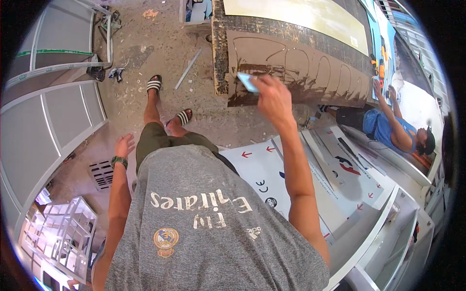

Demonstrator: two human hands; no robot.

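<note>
My right hand [274, 99] reaches over the near side of the workbench, pinching a small flat light-blue spreader [247, 82]. The spreader's tip is at the left end of a brown sheet [262, 48]. Looping lines of a wet, glue-like coating cross this sheet, and dark smeared patches of it lie along the near edge. Whether the spreader touches the sheet I cannot tell. My left hand [124, 145] hangs at my left side, fingers loosely apart and holding nothing.
The worn workbench [220, 58] also bears a pale yellow panel [296, 17]. A person in blue [388, 128] works at its right end, near orange-handled tools [382, 63]. White boards [252, 165] lie to my right. Framed grey panels [53, 121] stand left; a metal strip [188, 68] lies on the floor.
</note>
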